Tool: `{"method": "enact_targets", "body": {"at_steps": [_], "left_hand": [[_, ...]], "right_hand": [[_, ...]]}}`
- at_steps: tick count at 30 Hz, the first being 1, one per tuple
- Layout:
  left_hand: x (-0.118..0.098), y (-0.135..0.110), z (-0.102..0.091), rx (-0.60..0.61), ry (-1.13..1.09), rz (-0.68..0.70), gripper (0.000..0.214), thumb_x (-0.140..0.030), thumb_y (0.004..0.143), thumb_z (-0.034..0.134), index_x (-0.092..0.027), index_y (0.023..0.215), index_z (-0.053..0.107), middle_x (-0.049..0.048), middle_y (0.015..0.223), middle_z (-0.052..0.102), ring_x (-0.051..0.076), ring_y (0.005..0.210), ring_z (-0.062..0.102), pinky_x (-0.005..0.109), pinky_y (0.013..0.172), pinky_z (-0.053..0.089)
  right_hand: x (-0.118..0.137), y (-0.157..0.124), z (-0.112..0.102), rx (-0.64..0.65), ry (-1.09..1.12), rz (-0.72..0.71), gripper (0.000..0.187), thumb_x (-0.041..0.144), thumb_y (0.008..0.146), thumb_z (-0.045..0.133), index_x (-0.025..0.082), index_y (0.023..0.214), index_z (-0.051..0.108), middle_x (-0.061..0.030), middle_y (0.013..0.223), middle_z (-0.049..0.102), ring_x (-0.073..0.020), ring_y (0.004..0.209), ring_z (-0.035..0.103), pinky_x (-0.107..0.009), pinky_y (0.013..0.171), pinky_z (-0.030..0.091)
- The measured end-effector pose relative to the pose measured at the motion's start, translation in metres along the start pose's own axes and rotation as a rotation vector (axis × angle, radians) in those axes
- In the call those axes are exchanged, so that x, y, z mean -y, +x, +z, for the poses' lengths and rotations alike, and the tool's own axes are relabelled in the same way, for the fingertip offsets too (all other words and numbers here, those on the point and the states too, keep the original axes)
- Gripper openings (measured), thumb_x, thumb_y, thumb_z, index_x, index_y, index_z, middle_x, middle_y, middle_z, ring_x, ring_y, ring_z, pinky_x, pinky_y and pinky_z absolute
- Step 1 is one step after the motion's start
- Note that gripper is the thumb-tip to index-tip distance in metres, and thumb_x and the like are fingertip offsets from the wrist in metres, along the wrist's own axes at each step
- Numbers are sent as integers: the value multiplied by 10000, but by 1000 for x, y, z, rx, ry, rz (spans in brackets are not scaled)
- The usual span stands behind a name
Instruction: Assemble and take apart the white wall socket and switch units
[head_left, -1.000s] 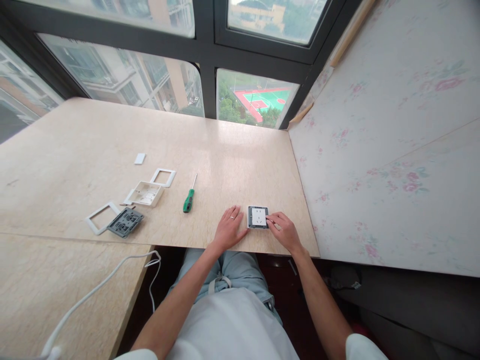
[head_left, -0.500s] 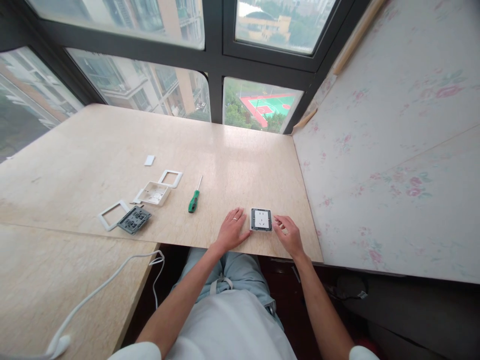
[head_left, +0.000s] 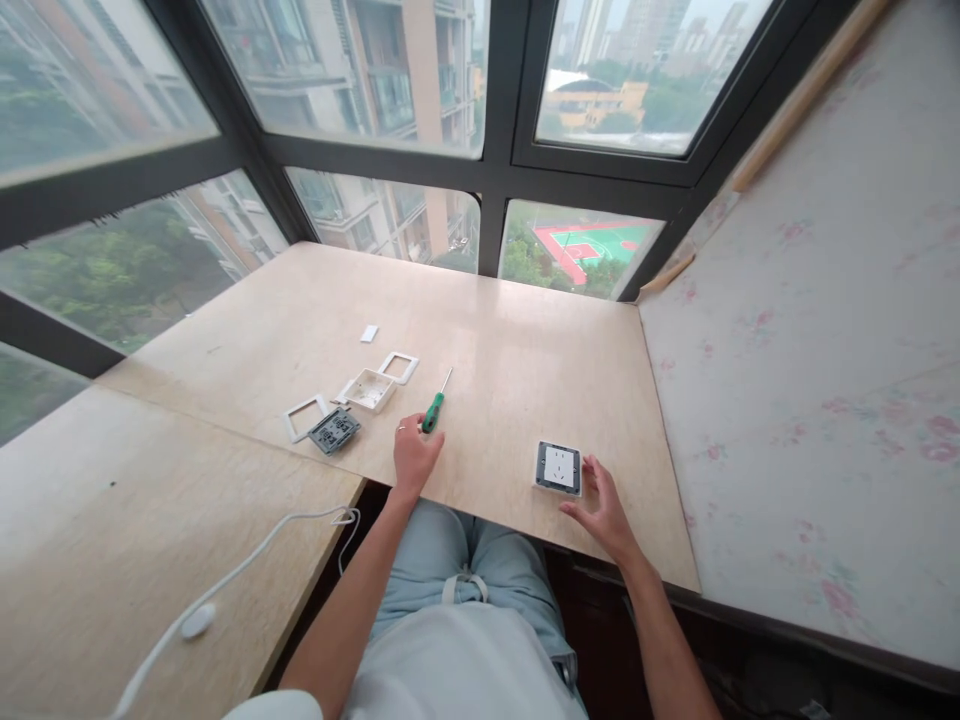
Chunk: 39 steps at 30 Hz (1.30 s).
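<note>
My left hand (head_left: 416, 457) is over the tabletop, thumb apart from its bent fingers, close to the handle of a green-and-black screwdriver (head_left: 433, 412). Whether the fingers touch that handle I cannot tell. A wall socket (head_left: 559, 467), white-faced with a dark grey frame, sits face up on a white box near the front edge. My right hand (head_left: 602, 507) is open at its right side, fingers by the edge and thumb apart toward the front. No grip on the socket shows.
Left of the screwdriver lie a white open mounting box (head_left: 369, 402), a grey socket module (head_left: 334, 431) seen from its back, a white frame (head_left: 287, 422), another frame (head_left: 400, 381) and a small white plate (head_left: 369, 333). A white cable (head_left: 247, 556) crosses the left tabletop. Windows and a papered wall border the table.
My left hand has left the socket's side and moved left to the screwdriver. My right hand has opened wider beside the socket. The camera view has shifted.
</note>
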<state>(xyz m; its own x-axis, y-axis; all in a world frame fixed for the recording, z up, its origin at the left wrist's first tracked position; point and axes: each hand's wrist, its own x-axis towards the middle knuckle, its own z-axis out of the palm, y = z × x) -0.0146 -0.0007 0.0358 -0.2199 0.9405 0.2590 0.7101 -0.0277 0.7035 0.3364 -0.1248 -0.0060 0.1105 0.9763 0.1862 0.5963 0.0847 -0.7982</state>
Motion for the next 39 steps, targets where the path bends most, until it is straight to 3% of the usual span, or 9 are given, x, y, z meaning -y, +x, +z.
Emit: {"method": "enact_targets", "body": {"at_steps": [2,5,10,13,16,22,27,32,39], "left_hand": [[7,7,-3,11,108,-31,411,-325,724,700,-147,1075,584,142,1060,631,314,985,606,505,919,486],[11,10,-2,26,78,-72,327,-332,724,694,-172,1002,630,129,986,651,339,1006,596,513,917,470],[12,15,-6,4,-80,-131,244,-366,725,687,-193,896,674,75,853,682,255,785,639,412,789,515],[9,16,-16,-46,-146,-151,308,-458,796,626,-179,920,670,75,879,699,226,790,657,353,742,524],[-1,17,-30,-117,-344,-167,391,-521,841,586,-161,971,668,80,905,709,214,826,673,317,719,528],[-34,28,-50,-207,-915,-191,395,-498,782,693,-147,948,620,71,903,704,184,823,683,317,753,550],[-60,32,-56,-60,-1236,-341,385,-450,729,757,-161,928,601,46,907,693,146,757,672,282,693,542],[-92,26,-45,177,-1512,-462,364,-440,727,739,-152,923,636,5,794,626,93,610,578,225,543,467],[-151,8,-19,391,-1569,-334,199,-280,742,707,-191,832,553,-30,751,552,76,590,530,215,546,441]], "right_hand": [[0,1,0,9,-11,3,992,524,739,759,258,1527,218,-180,1479,404,-350,1327,474,-564,1067,431],[1,4,0,29,-25,8,1029,527,735,760,275,1539,170,-176,1497,365,-354,1339,454,-579,1083,406],[2,6,-1,16,-14,5,1031,552,740,745,269,1540,160,-179,1484,371,-358,1324,462,-573,1051,433],[2,6,-1,5,-13,1,1000,543,760,730,262,1539,171,-178,1471,388,-350,1312,472,-566,1048,435],[5,6,0,-1,-2,7,976,524,768,731,261,1535,189,-173,1475,393,-343,1317,467,-565,1062,424],[10,4,0,-41,57,33,909,517,774,729,250,1509,267,-169,1439,456,-332,1277,515,-548,1039,452],[12,5,0,-67,84,26,913,526,765,732,238,1504,279,-181,1411,478,-339,1254,535,-531,960,506],[17,7,-1,-67,83,-10,918,517,780,724,253,1517,246,-172,1450,427,-325,1305,485,-529,1007,476],[25,12,-1,-74,-29,-32,922,582,783,689,248,1520,248,-168,1510,347,-343,1419,321,-585,1127,338]]}}
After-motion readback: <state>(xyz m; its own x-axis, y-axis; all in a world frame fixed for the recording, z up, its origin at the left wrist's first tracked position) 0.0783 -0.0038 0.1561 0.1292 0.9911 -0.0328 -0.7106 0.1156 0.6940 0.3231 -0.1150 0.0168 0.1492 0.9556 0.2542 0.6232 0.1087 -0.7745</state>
